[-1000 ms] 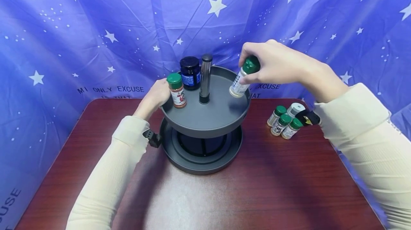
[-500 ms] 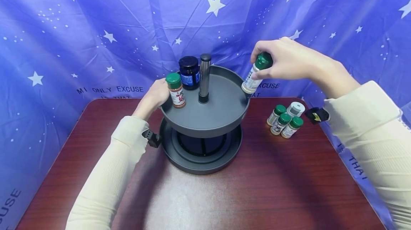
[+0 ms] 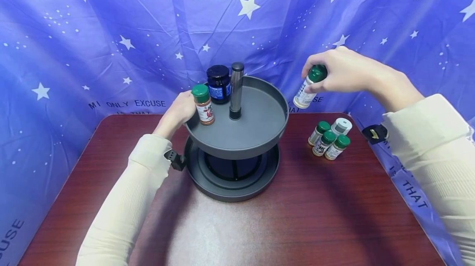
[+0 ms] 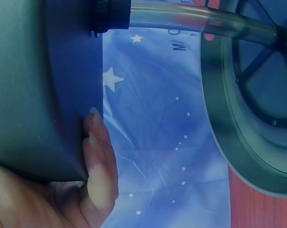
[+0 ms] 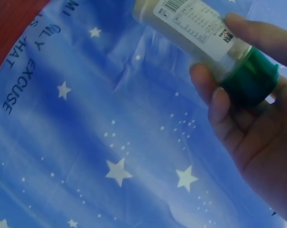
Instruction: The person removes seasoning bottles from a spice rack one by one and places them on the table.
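Near the upper tray [image 3: 259, 121], tilted jar [image 5: 210, 42], green-capped, white-labelled

“MI ONLY EXCUSE” and “IS THAT” on the blue curtain [image 3: 208, 18]

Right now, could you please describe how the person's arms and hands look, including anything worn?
The left hand and right hand are ungloved. The sleeves are cream, with fine ribbing and broad cuffs. A small black device sits at each wrist; the right one shows a yellowish patch.
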Demonstrator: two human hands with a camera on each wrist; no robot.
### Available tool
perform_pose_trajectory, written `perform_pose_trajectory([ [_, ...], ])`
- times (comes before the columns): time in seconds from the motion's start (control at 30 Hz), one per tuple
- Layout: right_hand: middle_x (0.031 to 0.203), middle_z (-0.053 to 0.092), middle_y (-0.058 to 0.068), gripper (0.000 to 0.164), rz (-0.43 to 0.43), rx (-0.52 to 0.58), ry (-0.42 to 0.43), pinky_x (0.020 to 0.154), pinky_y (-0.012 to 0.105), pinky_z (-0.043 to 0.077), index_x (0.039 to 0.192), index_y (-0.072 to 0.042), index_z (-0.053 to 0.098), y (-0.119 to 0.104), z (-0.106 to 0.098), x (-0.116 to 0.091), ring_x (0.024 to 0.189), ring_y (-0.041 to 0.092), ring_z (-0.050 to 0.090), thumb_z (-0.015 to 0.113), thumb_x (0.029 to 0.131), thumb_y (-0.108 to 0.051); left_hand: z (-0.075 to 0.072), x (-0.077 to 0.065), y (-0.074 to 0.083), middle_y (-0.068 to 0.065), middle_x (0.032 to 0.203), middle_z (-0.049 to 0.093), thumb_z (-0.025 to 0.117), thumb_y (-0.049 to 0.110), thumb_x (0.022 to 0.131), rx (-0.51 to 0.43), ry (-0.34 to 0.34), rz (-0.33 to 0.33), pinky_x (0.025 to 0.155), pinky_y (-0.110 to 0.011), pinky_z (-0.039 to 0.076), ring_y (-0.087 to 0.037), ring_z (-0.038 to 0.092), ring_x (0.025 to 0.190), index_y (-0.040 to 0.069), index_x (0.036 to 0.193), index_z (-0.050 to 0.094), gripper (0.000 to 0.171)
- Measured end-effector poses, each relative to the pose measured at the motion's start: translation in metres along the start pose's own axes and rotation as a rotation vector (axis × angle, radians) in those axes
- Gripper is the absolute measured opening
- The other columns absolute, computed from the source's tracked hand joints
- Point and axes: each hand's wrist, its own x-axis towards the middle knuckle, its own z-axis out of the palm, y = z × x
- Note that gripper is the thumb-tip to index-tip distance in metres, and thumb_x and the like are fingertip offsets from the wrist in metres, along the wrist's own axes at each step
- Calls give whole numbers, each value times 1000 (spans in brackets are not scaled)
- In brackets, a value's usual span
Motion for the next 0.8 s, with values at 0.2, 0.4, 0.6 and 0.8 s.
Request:
perform_pose_trajectory([
  [0.2,98,71,8,31,24,-5,-109,69,30,49,114,-12,67,15,2,5,81,16,62,74,85,-21,0,0,0,-15,150,48,22,37,107,3,5,5,118,-47,33,-32,40,143,5,135,55,54],
  [0.4,100,72,8,31,38,-5,-201,68,30,46,113,-13,67,24,7,7,84,17,60,73,83,-17,1,1,-1,-15,148,49,22,36,107,-8,1,0,116,-48,35,-32,42,142,4,133,55,54],
  [0.6,101,71,7,32,63,1,-258,69,31,46,115,-13,66,31,6,8,88,19,60,72,83,-18,0,0,-1,-17,147,50,21,36,107,0,-2,14,116,-48,35,-33,42,141,3,132,56,54],
  [0.8,104,72,11,35,115,22,-285,71,32,47,117,-13,67,44,2,8,93,21,63,72,84,-22,0,0,-1,-18,146,51,21,36,107,4,-3,13,114,-49,38,-33,45,139,2,128,56,54],
])
